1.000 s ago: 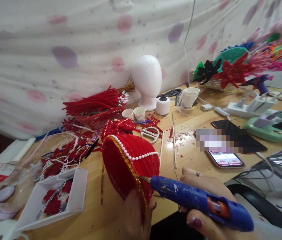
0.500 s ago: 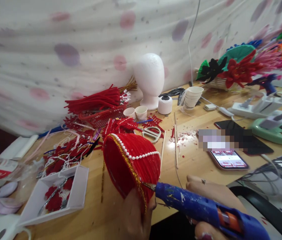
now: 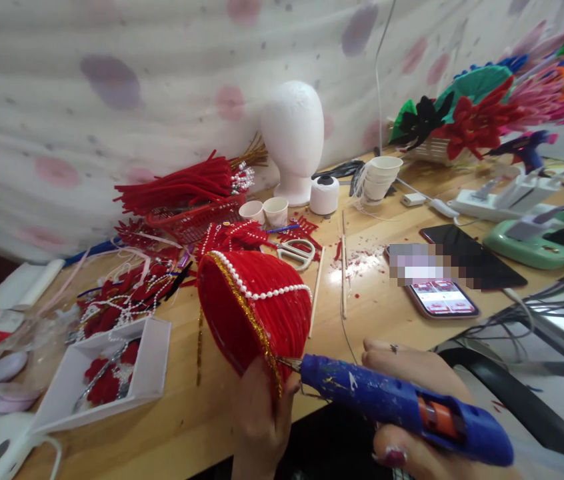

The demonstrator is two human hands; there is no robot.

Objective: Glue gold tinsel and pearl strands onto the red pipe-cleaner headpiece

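A red cap-shaped piece is held up over the table, its hollow side turned to the left. Gold trim runs along its rim, and a string of white pearls crosses its outside. My left hand grips it from below at the rim, fingers partly inside. My right hand is closed around a blue glue gun, whose metal nozzle is at the gold trim near the lower rim. A strand of gold trim hangs down at the left of the cap.
Behind stand a white foam head, paper cups and a red basket. Scissors lie behind the cap. A white box is at left; a phone, cables and a green power strip are at right.
The whole view has shifted, so things appear a little higher and further left. Both hands still hold the cap and glue gun, with the nozzle still at the gold rim.
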